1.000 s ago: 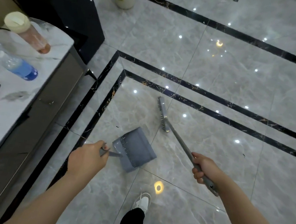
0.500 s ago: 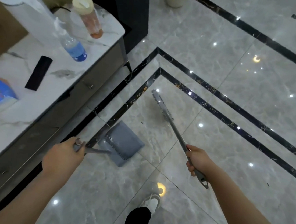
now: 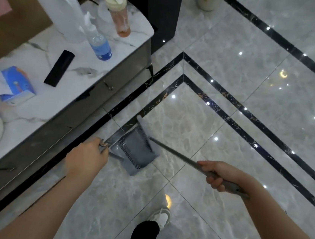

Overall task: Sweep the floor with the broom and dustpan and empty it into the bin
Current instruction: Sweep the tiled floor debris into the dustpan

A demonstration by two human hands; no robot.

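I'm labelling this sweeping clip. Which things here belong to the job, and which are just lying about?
In use:
broom, held by the right hand
dustpan, held by the left hand

Lying about, all on the counter:
tissue box
water bottle
tumbler
black case

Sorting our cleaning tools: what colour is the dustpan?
Grey-blue; the dustpan shows best in the head view.

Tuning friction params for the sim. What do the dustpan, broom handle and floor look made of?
Dustpan: likely moulded plastic, matte grey, with a ribbed comb edge.
Broom handle: thin, straight grey tube, dull sheen; painted metal or plastic, can't tell.
Floor: polished marble-look tile, veined grey with black inlay strips, glossy enough to mirror ceiling lights.
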